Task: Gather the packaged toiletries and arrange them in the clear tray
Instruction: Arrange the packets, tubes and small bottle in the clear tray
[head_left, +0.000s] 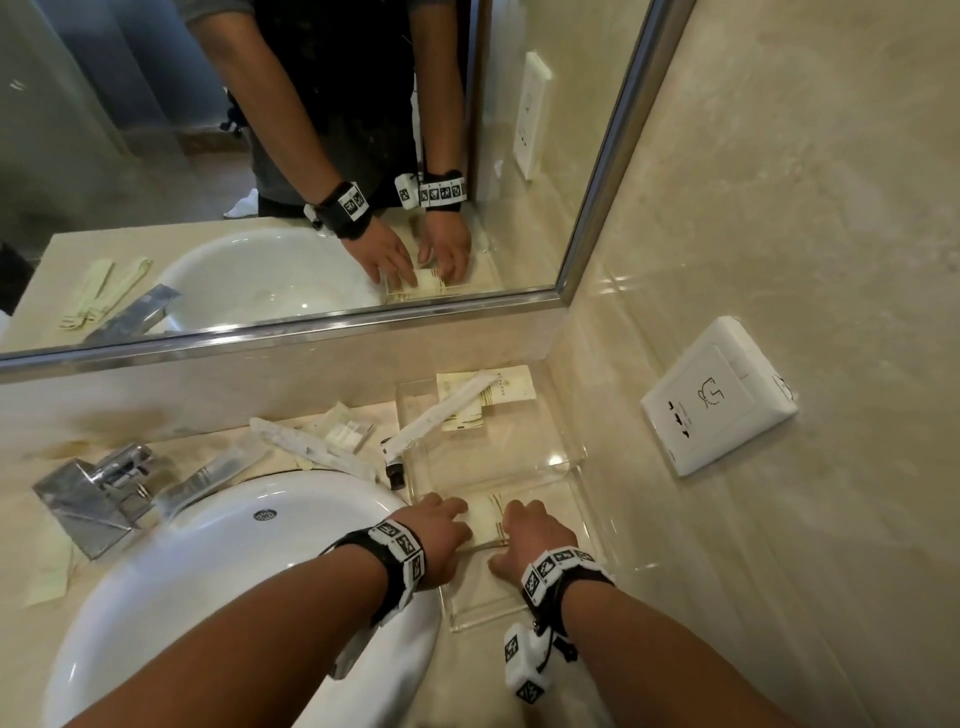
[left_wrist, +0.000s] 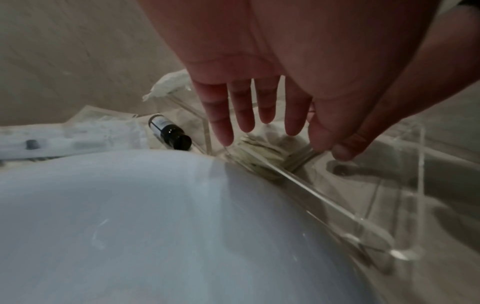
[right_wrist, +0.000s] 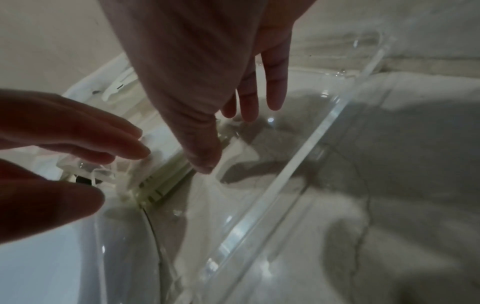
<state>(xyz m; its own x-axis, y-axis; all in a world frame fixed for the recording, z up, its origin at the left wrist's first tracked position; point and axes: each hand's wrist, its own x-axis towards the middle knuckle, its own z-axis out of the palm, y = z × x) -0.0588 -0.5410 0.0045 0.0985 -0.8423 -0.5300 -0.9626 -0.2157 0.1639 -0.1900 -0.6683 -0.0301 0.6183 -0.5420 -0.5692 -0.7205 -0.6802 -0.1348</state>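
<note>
The clear tray (head_left: 582, 457) stands on the counter to the right of the sink. A stack of cream packets (head_left: 488, 522) lies in its near half. My left hand (head_left: 447, 517) touches the stack's left side with straight fingers (left_wrist: 244, 115). On the stack's right side rests my right hand (head_left: 522, 519), fingers straight and thumb at the edge of the stack (right_wrist: 161, 176). More cream packets (head_left: 501, 389) lie at the tray's far end. A long white wrapped item (head_left: 441, 415) leans over the tray's left wall. Neither hand holds anything.
A small dark bottle (head_left: 395, 467) (left_wrist: 170, 133) and several wrapped items (head_left: 311, 449) lie on the counter behind the white sink (head_left: 234, 571). The chrome faucet (head_left: 104, 493) is at the left. A wall socket (head_left: 719, 395) and the mirror (head_left: 311, 156) bound the corner.
</note>
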